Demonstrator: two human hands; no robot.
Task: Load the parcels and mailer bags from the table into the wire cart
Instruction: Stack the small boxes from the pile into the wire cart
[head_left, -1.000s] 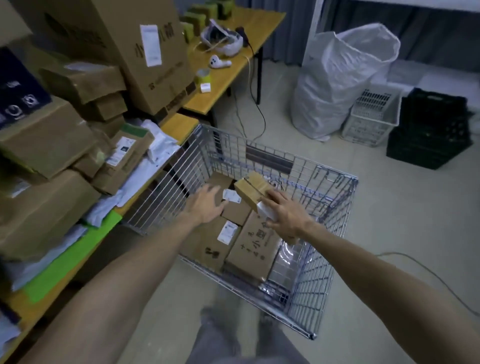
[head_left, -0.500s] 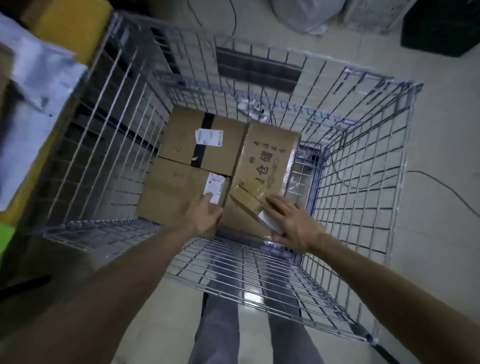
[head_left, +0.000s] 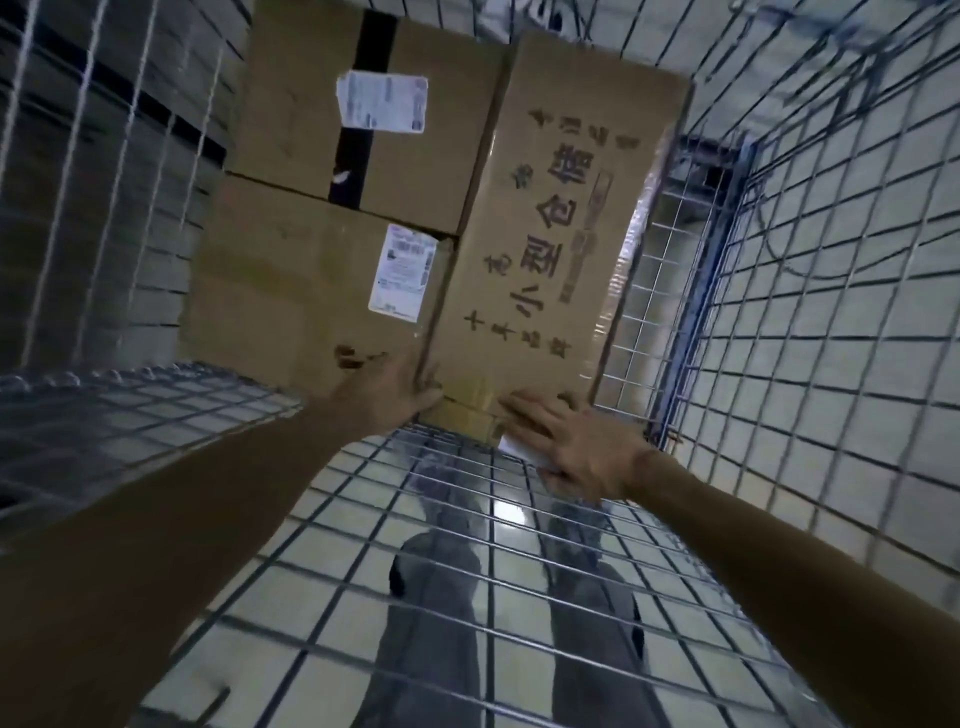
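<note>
Steel mesh is taking up most of the scene. The wire cart (head_left: 810, 291) is standing with its walls rising on either side of the person's two outstretched arms, and its grid floor is running bare beneath both wrists.

Just beyond the right hand (head_left: 576, 452), a long cardboard box (head_left: 561, 218) printed with black Chinese characters is lying flat inside the cart. Far beyond the left hand (head_left: 387, 387), a black-taped carton (head_left: 415, 156) is sitting at the cart's far end. A plain carton (head_left: 291, 291) is lying directly ahead of that hand's knuckles, touching both other boxes.

Under the forearms, the person's grey shoes (head_left: 436, 571) are showing through the mesh on pale floor tiles.

A small brown parcel (head_left: 465, 408) is sitting between the two hands, inside the cart and against the near end of the long box. I cannot tell whether it is resting on the mesh.

The right hand is holding it, with the fingers lying close together over its top and the thumb seeming to be tucked under its white-labelled end, though blur is making this uncertain. The left hand is lying flat, with its fingers straight and pressed together. Its fingertips are touching the parcel's left end where the plain carton meets the long box.

A white shipping label (head_left: 402, 278) is sitting on the plain carton ahead of the left hand, and a second label (head_left: 383, 101) is sitting on the taped one.
</note>
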